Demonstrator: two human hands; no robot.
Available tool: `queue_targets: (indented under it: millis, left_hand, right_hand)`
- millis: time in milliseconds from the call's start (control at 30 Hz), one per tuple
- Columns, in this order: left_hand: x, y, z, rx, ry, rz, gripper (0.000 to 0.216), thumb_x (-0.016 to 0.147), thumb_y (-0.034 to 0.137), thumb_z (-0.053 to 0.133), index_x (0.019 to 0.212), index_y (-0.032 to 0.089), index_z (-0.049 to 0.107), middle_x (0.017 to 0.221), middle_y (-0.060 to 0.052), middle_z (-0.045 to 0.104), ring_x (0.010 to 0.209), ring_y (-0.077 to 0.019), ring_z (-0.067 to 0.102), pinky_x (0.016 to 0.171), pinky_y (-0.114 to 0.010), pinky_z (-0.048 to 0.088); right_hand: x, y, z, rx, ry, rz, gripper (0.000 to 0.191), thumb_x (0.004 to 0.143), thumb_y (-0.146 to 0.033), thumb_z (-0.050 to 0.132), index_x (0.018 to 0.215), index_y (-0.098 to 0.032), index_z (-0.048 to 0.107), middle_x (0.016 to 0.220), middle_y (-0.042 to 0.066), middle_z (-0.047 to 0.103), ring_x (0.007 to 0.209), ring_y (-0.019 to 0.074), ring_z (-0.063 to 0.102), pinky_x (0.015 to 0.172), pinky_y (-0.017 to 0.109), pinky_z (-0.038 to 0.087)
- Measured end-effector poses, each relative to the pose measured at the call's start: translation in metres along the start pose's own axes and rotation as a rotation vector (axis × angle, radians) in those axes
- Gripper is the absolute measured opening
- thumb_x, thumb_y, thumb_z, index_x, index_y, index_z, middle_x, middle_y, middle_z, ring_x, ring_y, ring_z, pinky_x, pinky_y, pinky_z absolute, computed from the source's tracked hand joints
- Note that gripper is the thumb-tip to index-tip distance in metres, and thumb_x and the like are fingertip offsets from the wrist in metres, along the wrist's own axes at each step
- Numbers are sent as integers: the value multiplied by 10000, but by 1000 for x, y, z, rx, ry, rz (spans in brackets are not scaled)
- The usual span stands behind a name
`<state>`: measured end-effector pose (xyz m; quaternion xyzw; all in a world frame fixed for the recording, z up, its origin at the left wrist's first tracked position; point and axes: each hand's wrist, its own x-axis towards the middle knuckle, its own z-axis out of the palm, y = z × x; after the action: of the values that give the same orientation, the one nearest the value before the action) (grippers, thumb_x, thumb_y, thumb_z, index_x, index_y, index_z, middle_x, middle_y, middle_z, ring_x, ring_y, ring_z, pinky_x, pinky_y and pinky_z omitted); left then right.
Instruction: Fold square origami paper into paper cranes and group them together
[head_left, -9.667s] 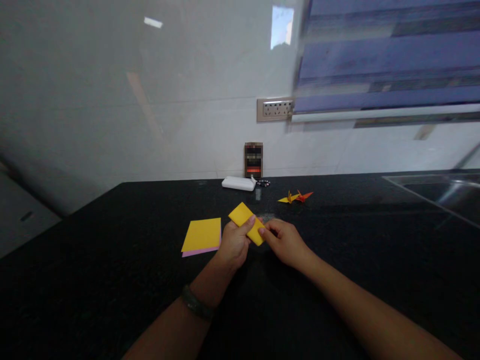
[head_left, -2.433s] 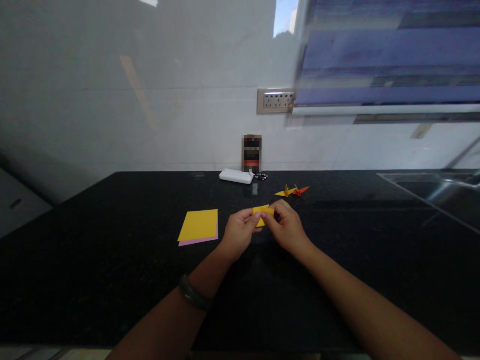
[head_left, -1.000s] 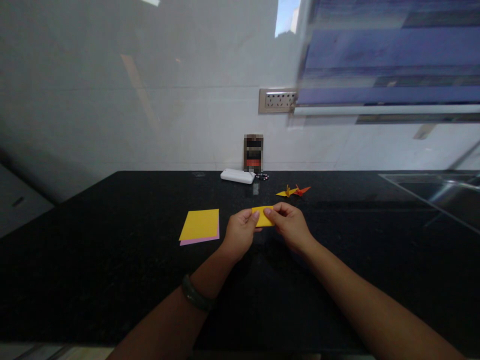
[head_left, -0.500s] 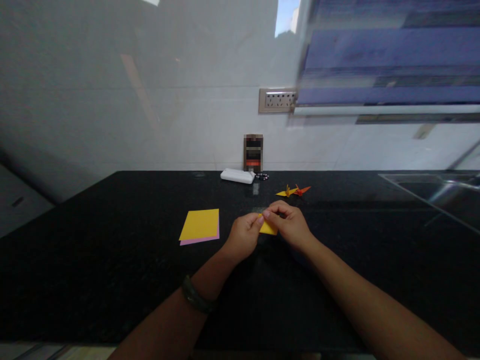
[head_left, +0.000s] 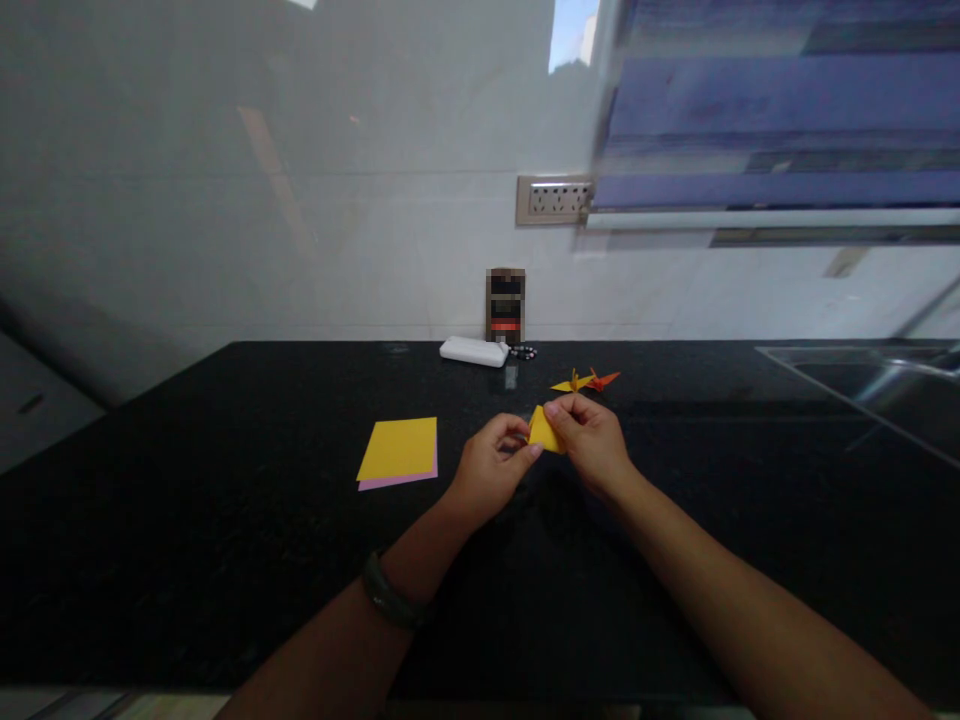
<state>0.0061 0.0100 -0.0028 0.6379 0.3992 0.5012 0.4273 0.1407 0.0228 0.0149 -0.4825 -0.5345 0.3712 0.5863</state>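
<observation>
A small folded piece of yellow paper (head_left: 541,431) is held just above the black counter (head_left: 225,520). My right hand (head_left: 592,447) pinches its upper right part between thumb and fingers. My left hand (head_left: 489,470) pinches its lower left edge with curled fingers. A dark band sits on my left wrist. To the left of my hands lies a flat stack of square sheets (head_left: 399,450), yellow on top with pink showing beneath.
Two small folded paper cranes, one yellow (head_left: 571,383) and one orange (head_left: 603,379), stand behind my hands. A white case (head_left: 474,351) and a dark box (head_left: 505,305) sit by the tiled wall. A wall socket (head_left: 553,200) is above. A steel sink (head_left: 877,385) lies at the right.
The yellow paper went from a larger folded rectangle to a small narrow strip, then to a small pointed shape. My right hand rose slightly with it; the stack and cranes stayed put.
</observation>
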Motion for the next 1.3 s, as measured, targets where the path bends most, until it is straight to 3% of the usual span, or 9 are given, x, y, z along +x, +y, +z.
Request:
queue_targets:
  millis: [400, 567, 733, 933, 1067, 1200, 1300]
  left_hand:
    - [2, 4, 1, -88, 2, -129, 283, 614, 240, 653, 858, 135, 554, 757, -43, 619, 673, -130, 578, 603, -237, 449]
    - [2, 6, 1, -65, 1, -16, 211, 591, 186, 669, 782, 123, 606, 810, -53, 603, 727, -134, 578, 685, -261, 470]
    - [0, 2, 1, 5, 77, 21, 200, 611, 227, 663, 781, 140, 604, 843, -49, 574, 677, -123, 576, 576, -228, 478]
    - [-3, -1, 2, 20, 87, 7, 153, 639, 276, 641, 719, 157, 589, 730, -29, 601, 644, -129, 577, 606, -246, 473]
    - [-5, 5, 6, -116, 83, -82, 194, 614, 250, 658, 725, 165, 524, 643, 6, 592, 594, -115, 577, 564, -221, 449]
    - [-4, 9, 8, -296, 64, -117, 357, 580, 213, 682, 868, 184, 474, 686, 26, 597, 609, -105, 581, 578, -217, 444]
    - [-2, 8, 7, -206, 13, -134, 239, 643, 305, 634, 803, 150, 547, 667, -5, 607, 612, -119, 574, 580, -229, 439]
  right_hand:
    - [-2, -3, 4, 180, -10, 83, 243, 620, -381, 640, 608, -160, 540, 552, -25, 508, 482, 91, 422, 468, 224, 333]
    - [-3, -5, 6, 242, -25, 109, 253, 598, -386, 657, 595, -159, 543, 562, -18, 533, 489, 97, 449, 483, 233, 357]
    - [-3, -4, 6, 228, -4, 101, 254, 600, -393, 647, 601, -163, 540, 558, -17, 528, 484, 98, 446, 476, 233, 362]
    - [-6, -4, 8, 113, 28, 73, 246, 632, -399, 614, 622, -166, 535, 551, -9, 513, 480, 101, 425, 453, 231, 350]
    - [-7, -4, 7, 51, 22, 26, 253, 656, -411, 593, 620, -169, 529, 545, -10, 508, 478, 101, 421, 453, 232, 348]
    - [-8, -1, 6, 7, 11, -21, 253, 674, -416, 578, 618, -174, 528, 557, -6, 517, 497, 107, 435, 469, 232, 356]
    - [-9, 0, 7, -36, -21, -48, 259, 677, -427, 571, 614, -177, 539, 562, 0, 527, 518, 116, 451, 479, 233, 363]
